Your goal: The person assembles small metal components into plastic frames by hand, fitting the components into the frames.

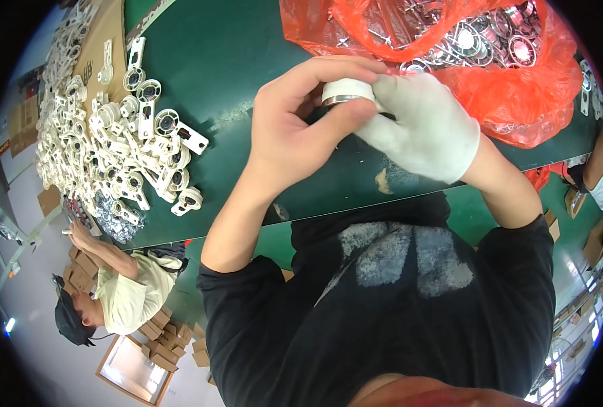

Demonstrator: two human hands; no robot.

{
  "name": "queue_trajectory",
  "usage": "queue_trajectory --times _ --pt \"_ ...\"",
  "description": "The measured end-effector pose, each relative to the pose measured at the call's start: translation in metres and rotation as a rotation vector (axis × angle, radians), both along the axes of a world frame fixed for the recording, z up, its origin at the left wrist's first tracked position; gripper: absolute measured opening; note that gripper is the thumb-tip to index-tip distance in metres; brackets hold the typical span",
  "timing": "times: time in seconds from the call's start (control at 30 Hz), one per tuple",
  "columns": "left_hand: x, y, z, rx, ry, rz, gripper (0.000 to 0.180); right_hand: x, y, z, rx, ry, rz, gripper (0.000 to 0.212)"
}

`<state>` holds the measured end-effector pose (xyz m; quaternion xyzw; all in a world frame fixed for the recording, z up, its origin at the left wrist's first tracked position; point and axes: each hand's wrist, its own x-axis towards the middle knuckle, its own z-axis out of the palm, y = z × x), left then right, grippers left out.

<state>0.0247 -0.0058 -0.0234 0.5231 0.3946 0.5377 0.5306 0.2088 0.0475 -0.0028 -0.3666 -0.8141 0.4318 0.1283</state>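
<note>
Above the green table, a white round part with a shiny metal band sits between my two hands. My left hand is bare, with thumb and fingers curled round the left side of the part. On the other side, my right hand wears a white glove and pinches the part's right edge. The gloved fingers hide that end, so its full shape cannot be made out. Just beyond my right hand lies an open red plastic bag full of shiny metal rings and thin metal pieces.
A large heap of white plastic parts with round housings and flat arms covers the left of the green table. Cardboard lies behind the heap. One person works at the lower left; another person's arm shows at far right.
</note>
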Motion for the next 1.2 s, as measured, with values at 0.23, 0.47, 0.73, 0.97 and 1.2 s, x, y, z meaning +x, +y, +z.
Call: queue_trajectory --times 0.23,0.47,0.73,0.97,1.2 --pt "-0.053 0.021 0.037 -0.241 0.404 -0.132 0.017 -0.004 0.011 0.03 -0.673 0.044 0.115 0.029" --pt "-0.154 0.091 0.049 -0.239 0.237 0.33 0.034 0.001 0.001 0.005 -0.41 0.156 0.003 0.047" --pt "-0.218 0.075 0.054 -0.325 1.646 0.518 0.049 0.0 0.0 0.017 -0.444 0.055 0.084 0.046" --pt "-0.224 0.039 0.032 -0.171 1.791 0.546 0.043 -0.005 0.003 0.028 -0.667 0.047 0.096 0.038" --pt "-0.026 0.028 0.067 0.512 1.166 0.024 0.052 0.002 0.021 0.011 0.853 0.242 -0.147 0.064"
